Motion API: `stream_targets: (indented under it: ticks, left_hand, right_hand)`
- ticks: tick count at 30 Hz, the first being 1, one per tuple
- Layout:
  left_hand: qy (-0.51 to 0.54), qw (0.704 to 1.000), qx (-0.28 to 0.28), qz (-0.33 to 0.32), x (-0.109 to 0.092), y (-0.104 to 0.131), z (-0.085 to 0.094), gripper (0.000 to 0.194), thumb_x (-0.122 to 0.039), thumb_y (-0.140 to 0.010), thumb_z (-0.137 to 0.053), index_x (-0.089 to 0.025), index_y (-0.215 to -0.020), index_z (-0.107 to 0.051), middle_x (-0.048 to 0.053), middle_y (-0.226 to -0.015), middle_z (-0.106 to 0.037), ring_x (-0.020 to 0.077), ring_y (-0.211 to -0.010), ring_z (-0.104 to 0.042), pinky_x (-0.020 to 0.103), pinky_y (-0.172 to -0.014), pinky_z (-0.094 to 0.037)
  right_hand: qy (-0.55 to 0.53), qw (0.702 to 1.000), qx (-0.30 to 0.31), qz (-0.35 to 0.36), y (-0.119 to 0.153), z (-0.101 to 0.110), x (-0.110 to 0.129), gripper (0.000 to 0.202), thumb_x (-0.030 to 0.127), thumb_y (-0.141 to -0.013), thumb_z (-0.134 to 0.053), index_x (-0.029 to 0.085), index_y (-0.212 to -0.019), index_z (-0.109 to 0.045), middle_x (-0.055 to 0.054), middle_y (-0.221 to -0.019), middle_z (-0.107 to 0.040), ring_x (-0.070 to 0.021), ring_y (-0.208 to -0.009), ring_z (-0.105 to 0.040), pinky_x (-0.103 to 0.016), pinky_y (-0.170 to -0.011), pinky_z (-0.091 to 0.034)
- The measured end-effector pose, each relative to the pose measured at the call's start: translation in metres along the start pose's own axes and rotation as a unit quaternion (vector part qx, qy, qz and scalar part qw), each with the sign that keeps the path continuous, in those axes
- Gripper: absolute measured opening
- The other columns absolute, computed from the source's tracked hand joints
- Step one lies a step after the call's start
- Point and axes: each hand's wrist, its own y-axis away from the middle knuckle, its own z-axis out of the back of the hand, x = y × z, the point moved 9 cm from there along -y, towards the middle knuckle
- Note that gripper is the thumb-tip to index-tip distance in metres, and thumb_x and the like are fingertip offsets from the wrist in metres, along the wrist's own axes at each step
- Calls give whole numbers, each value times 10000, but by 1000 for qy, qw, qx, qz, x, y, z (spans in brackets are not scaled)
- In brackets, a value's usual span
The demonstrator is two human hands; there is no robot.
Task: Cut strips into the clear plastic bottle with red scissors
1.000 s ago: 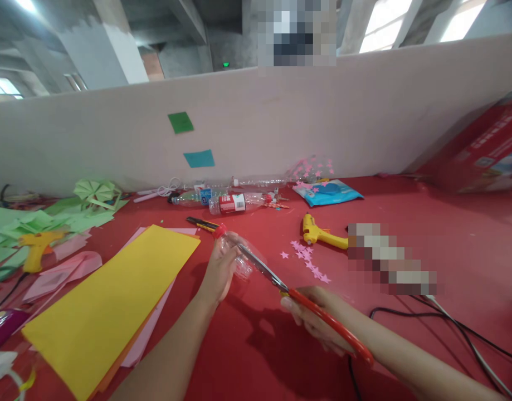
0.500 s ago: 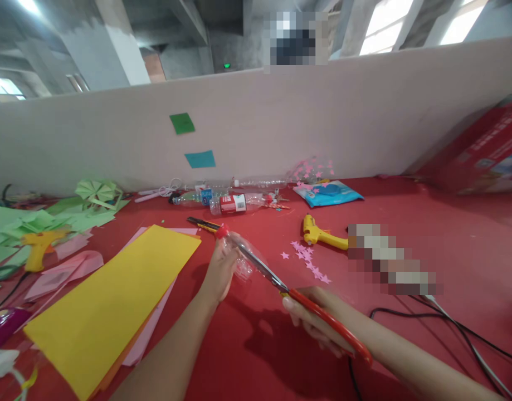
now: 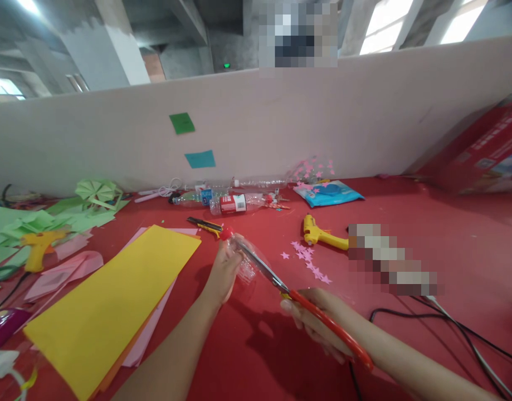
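Scissors [image 3: 269,273]: shiny metal blades, glossy red handles; bottle piece [image 3: 248,265]: clear plastic.

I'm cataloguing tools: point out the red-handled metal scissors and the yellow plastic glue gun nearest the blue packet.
Red-handled metal scissors [image 3: 328,321], head view, on handle.
Yellow plastic glue gun [image 3: 333,239], head view, on grip.

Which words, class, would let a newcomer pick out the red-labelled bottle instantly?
Find the pale partition behind the red table. Clear bottles lie along its foot, left of the blue packet. Yours is the front bottle, alone in having a red label.
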Motion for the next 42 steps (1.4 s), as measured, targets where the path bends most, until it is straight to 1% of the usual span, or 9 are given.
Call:
stream_targets:
  ticks: [2, 7, 11, 16, 21, 27, 35, 38, 42]
  left_hand:
    - [2, 1000, 1, 0, 0, 0, 0, 296, -207, -626, -754, -220, -880, -604, -17, -832, -620, 133, -798, -550, 294, -832, -402]
    - [-12, 1000, 6, 2, -1, 1, -1, 310, -198, -633, -742, -225, -903, -594, -18, -837, -618, 138, -817, -556, 289, -821, -406]
    - [-28, 999, 18, 4, 0, 2, -3, 319, -199, -654, -717, -231, -938, -575, -22, -836, -616, 131, -802, -558, 281, -802, -411]
    - [-67, 997, 36, 12, 5, 4, -8, 366, -209, -645, -719, -232, -968, -550, -27, -810, -619, 140, -797, -568, 283, -784, -412]
    - [-66, 997, 44, 16, 7, 5, -10, 355, -204, -643, -720, -224, -953, -548, -30, -783, -612, 143, -784, -568, 284, -773, -414]
    - [-43, 998, 36, 25, 9, 6, -8, 365, -190, -648, -726, -233, -961, -543, -32, -821, -613, 125, -785, -551, 268, -774, -414]
    - [-41, 998, 49, 17, 6, 7, -12, 336, -185, -657, -726, -223, -946, -559, -26, -828, -615, 129, -802, -564, 275, -788, -406]
    - [-41, 998, 44, 19, 6, 7, -12, 372, -181, -640, -735, -222, -963, -556, -19, -856, -627, 147, -847, -582, 292, -816, -406]
    - [-60, 997, 49, 4, 4, 6, -14, 335, -185, -648, -723, -217, -944, -568, -6, -839, -644, 169, -855, -602, 308, -817, -410]
  right_hand:
    - [-1, 1000, 0, 3, 0, 0, 1, 403, 508, -874, -523, 199, -636, -421, 110, -390, -369, -37, -234, -337, -141, -249, -309]
    - [-51, 998, 20, 17, -1, -2, -1, 472, 620, -837, -503, 195, -642, -441, 110, -380, -372, -38, -252, -349, -132, -256, -284]
    - [-47, 999, 12, 15, -1, 0, -3, 489, 652, -807, -525, 191, -660, -458, 109, -384, -385, -36, -267, -351, -127, -266, -279]
    - [-60, 998, 27, 24, -5, 0, -6, 469, 626, -854, -460, 191, -677, -464, 116, -366, -347, -50, -265, -353, -134, -276, -290]
    - [-51, 998, 20, 39, -4, 2, -2, 476, 622, -858, -456, 190, -660, -465, 106, -383, -374, -46, -263, -362, -132, -276, -300]
    - [-9, 1000, -17, -22, -2, 4, -5, 428, 515, -896, -480, 192, -619, -437, 98, -402, -377, -40, -238, -356, -136, -240, -271]
    - [-38, 999, -15, 17, -3, 4, -5, 438, 564, -807, -597, 199, -630, -432, 99, -420, -380, -44, -267, -357, -148, -249, -266]
    - [-30, 1000, -9, -2, -4, 2, -6, 421, 543, -864, -521, 199, -637, -433, 103, -386, -369, -47, -246, -343, -150, -247, -270]
    - [-50, 998, 27, -3, -5, -4, -5, 411, 534, -910, -420, 193, -686, -469, 106, -372, -379, -52, -252, -360, -135, -262, -304]
